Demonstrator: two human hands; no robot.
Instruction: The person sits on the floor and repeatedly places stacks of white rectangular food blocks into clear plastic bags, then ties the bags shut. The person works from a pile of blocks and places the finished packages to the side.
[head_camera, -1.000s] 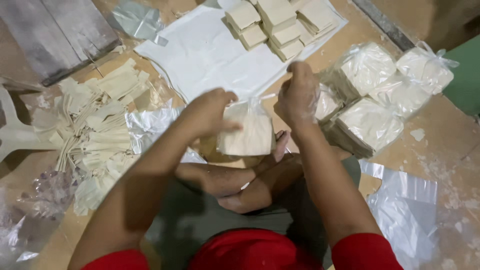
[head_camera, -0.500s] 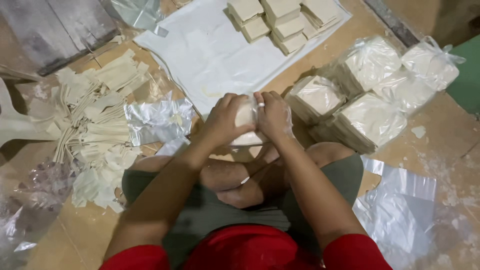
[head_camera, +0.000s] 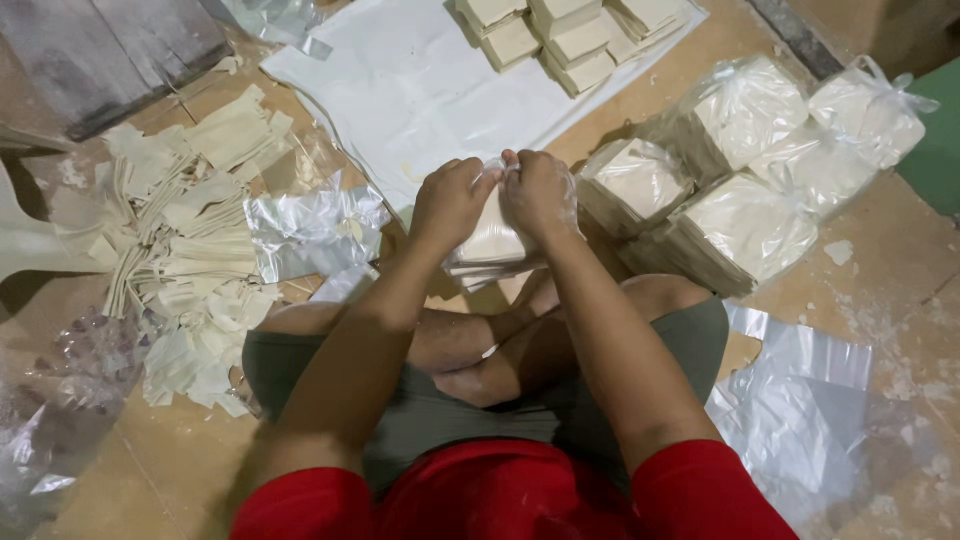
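Observation:
I sit cross-legged on the floor. My left hand (head_camera: 450, 200) and my right hand (head_camera: 537, 192) meet above a clear plastic bag (head_camera: 492, 245) filled with a pale stack of thin sheets. Both hands pinch the bag's gathered top between the fingertips. The bag rests on the floor just in front of my crossed legs. Its lower part shows between my wrists.
Several filled, tied bags (head_camera: 740, 170) lie at the right. A white sheet (head_camera: 420, 80) ahead carries stacks of pale blocks (head_camera: 570, 35). Loose pale strips (head_camera: 190, 240) and empty clear bags (head_camera: 310, 230) lie at the left, more plastic (head_camera: 800, 400) at the right.
My hands, apart on the bag's sides a second ago, have come together at its top. The bag has sunk lower toward the floor.

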